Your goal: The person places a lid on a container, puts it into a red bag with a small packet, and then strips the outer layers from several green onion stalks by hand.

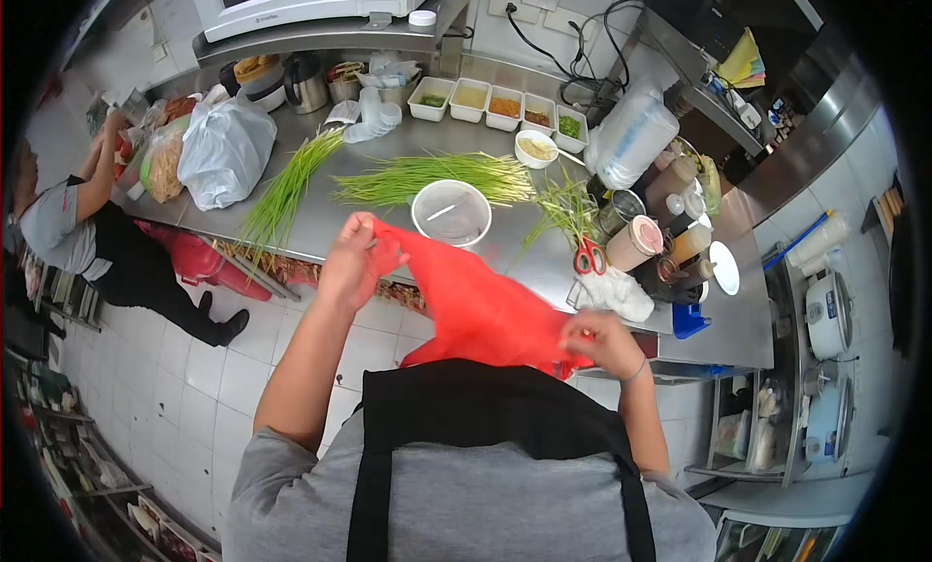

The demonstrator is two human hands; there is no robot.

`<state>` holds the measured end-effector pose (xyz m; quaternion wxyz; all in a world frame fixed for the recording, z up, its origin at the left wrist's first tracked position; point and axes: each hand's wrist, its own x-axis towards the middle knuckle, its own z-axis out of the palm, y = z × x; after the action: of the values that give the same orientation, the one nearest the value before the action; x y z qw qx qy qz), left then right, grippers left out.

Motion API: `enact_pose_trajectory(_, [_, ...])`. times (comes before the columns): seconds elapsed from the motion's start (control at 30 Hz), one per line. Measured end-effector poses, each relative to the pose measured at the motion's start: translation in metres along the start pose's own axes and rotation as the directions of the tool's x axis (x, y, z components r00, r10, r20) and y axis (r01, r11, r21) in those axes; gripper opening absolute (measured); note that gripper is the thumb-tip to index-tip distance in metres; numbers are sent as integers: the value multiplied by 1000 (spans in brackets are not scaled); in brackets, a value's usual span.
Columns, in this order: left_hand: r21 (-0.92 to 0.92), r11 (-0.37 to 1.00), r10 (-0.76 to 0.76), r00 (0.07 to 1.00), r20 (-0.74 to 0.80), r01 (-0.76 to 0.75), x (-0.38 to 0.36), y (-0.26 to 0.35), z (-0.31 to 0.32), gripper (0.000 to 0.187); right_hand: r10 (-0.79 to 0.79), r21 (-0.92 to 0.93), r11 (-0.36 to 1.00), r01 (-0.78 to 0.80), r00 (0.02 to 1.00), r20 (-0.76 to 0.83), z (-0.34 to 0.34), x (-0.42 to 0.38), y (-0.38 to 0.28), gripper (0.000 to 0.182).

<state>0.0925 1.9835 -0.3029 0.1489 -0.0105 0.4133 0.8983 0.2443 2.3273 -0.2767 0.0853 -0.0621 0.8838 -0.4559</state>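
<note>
A thin red plastic bag (476,300) is stretched between my two hands in front of my apron. My left hand (351,256) pinches its upper left corner, raised close to the counter's front edge. Lower down on the other side, my right hand (604,341) has its fingers closed on the bag's right end, slightly blurred. Just beyond the bag stands a round white tub (451,213) with a pale stick-like thing inside. Long green stalks (427,177) lie behind the tub, and another bundle of stalks (296,188) hangs over the front edge at left.
Red-handled scissors (589,257), a white cloth (616,292) and several bottles (675,208) crowd the right of the steel counter (383,140). White trays of chopped food (505,108) line the back. At left, a co-worker (83,222) stands by a white plastic bag (225,147).
</note>
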Motion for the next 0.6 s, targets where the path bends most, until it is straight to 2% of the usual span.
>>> enact_pose_trajectory(0.07, [-70,997,24,993,112,-16,8,13,-2,13,208,-186,968,-168,954,216,10,1,-10,9])
enact_pose_trajectory(0.1, [-108,994,41,985,168,-23,11,17,0,13,47,-107,993,-46,999,14,16,6,-15,8])
enact_pose_trajectory(0.13, [-96,995,11,976,216,10,13,21,4,13,-104,-59,994,94,974,-199,24,14,-23,8])
enact_pose_trajectory(0.17, [-82,996,-22,964,263,45,12,24,9,14,-235,-44,970,238,883,-406,32,22,-31,7])
enact_pose_trajectory(0.2, [-63,995,-59,949,310,83,11,25,15,14,-311,-142,949,280,768,-560,38,33,-47,6])
enact_pose_trajectory(0.27, [6,999,-37,886,462,38,9,25,27,13,-326,-102,931,350,674,-662,54,59,-77,9])
enact_pose_trajectory(0.3, [35,999,-28,844,536,10,7,25,34,13,-423,-273,905,325,627,-655,65,74,-105,12])
enact_pose_trajectory(0.33, [79,997,-44,848,528,2,1,31,44,13,-489,-365,872,326,624,-609,72,86,-115,15])
enact_pose_trajectory(0.37, [19,993,-98,746,659,114,-2,37,45,14,-552,-453,828,329,618,-560,79,98,-125,17])
enact_pose_trajectory(0.4, [-22,972,-131,620,774,232,-3,42,45,14,-584,-465,803,373,648,-489,86,110,-114,20])
enact_pose_trajectory(0.43, [43,995,-90,650,754,88,-9,42,46,15,-616,-474,775,419,670,-414,92,120,-102,23])
enact_pose_trajectory(0.47, [120,991,-49,679,733,-58,-15,43,47,19,-573,-325,819,472,648,-502,96,126,-93,26])
enact_pose_trajectory(0.5, [201,961,-8,705,709,-192,-22,43,48,25,-544,-335,837,433,584,-603,99,126,-100,26])
enact_pose_trajectory(0.53, [342,780,169,702,692,-525,-35,47,57,31,-509,-338,855,393,509,-694,105,124,-112,26])
enact_pose_trajectory(0.57, [417,609,263,668,697,-675,-40,46,57,36,-466,-333,875,351,426,-775,110,123,-123,27])
enact_pose_trajectory(0.6, [491,404,354,627,694,-772,-45,46,57,41,-551,-412,819,399,345,-760,114,125,-134,27])
